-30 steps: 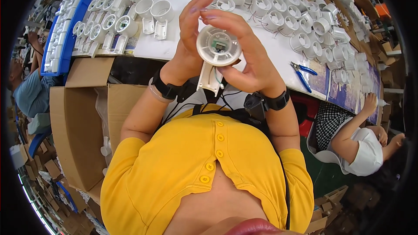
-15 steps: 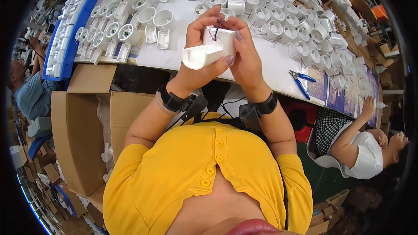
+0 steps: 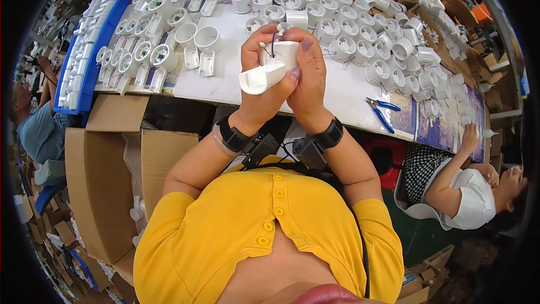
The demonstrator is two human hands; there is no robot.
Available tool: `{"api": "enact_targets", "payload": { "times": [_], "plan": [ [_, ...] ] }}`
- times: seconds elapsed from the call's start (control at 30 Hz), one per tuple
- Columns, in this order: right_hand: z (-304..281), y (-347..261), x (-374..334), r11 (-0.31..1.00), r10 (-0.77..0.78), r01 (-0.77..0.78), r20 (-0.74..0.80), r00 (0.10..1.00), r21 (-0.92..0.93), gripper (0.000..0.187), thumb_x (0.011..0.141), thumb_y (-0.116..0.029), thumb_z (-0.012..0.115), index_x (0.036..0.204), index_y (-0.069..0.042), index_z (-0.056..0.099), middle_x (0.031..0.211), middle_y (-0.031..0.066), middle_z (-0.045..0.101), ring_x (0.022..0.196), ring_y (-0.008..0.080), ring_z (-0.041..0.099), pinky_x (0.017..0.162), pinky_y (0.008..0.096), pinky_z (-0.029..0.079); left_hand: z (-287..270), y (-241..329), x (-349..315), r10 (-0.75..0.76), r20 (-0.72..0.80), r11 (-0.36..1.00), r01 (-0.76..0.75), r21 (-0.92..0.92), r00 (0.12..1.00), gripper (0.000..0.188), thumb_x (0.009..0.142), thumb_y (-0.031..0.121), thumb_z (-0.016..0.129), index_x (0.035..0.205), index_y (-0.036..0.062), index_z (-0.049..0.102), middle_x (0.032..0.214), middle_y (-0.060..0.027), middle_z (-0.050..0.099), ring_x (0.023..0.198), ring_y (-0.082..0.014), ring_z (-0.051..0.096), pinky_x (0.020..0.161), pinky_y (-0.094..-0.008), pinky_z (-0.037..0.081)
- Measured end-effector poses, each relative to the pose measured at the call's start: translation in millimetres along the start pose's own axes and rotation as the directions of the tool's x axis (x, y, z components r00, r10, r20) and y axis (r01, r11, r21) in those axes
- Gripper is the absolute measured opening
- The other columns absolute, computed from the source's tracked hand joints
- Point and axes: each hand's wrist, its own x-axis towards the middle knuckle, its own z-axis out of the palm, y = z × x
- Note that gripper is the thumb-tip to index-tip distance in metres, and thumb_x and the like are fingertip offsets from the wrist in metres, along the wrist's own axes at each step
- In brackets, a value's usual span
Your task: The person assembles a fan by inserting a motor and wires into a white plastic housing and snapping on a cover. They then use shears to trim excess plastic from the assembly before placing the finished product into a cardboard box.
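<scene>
Both hands grip one white plastic housing (image 3: 270, 68): left hand (image 3: 260, 87) beneath, right hand (image 3: 308, 81) alongside.

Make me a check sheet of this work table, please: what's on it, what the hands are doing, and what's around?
Surface: white table, mostly covered.
Job's things: white plastic part with thin red and black wires at its top, held above the table.
Clutter: rows of white round parts; blue pliers.
Hands: left hand and right hand both grip the part.
Cables: black cables from the wristbands.
Surroundings: open cardboard box; blue tray; seated person at right.
</scene>
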Motion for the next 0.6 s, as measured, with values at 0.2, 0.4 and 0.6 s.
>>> {"api": "enact_targets", "payload": {
  "times": [0.2, 0.4, 0.6],
  "plan": [
    [-0.2, -3.4, 3.1, 0.995, 0.045, -0.056, -0.133, 0.99, -0.084, 0.024, 0.098, -0.026, 0.043, 0.098, -0.005, 0.055, 0.093, 0.0018, 0.056, 0.084, 0.0093, 0.051, 0.077, 0.0228, 0.042, 8.3, -3.9, 0.9, 0.081, -0.004, 0.996, -0.081, 0.022, 0.997, 0.052, 0.075, 0.007, 0.062, 0.121, 0.0032, 0.037, 0.13, -0.0162, 0.038, 0.121, -0.0238, 0.039, 0.104, -0.0384, 0.03],
    [-14.2, -0.6, 6.6, 0.969, 0.218, -0.197, -0.141, 0.966, 0.15, 0.024, 0.097, -0.03, 0.045, 0.101, -0.008, 0.053, 0.092, 0.0009, 0.057, 0.084, 0.0112, 0.055, 0.075, 0.0259, 0.046, 3.5, 0.2, 6.8, -0.082, 0.119, 0.964, 0.048, 0.261, 0.99, 0.057, 0.078, 0.014, 0.065, 0.124, 0.003, 0.034, 0.133, -0.0144, 0.037, 0.124, -0.0214, 0.037, 0.104, -0.0371, 0.029],
    [-11.6, -7.4, 1.9, 0.883, 0.358, -0.283, -0.147, 0.922, 0.375, 0.034, 0.094, -0.038, 0.046, 0.107, -0.007, 0.051, 0.1, 0.004, 0.057, 0.093, 0.0139, 0.055, 0.083, 0.029, 0.045, 11.4, 23.1, -0.5, -0.128, 0.148, 0.939, 0.168, -0.3, 0.981, 0.05, 0.085, 0.017, 0.057, 0.126, 0.0044, 0.032, 0.135, -0.0125, 0.036, 0.123, -0.0213, 0.038, 0.104, -0.0356, 0.032]
  ]
}}
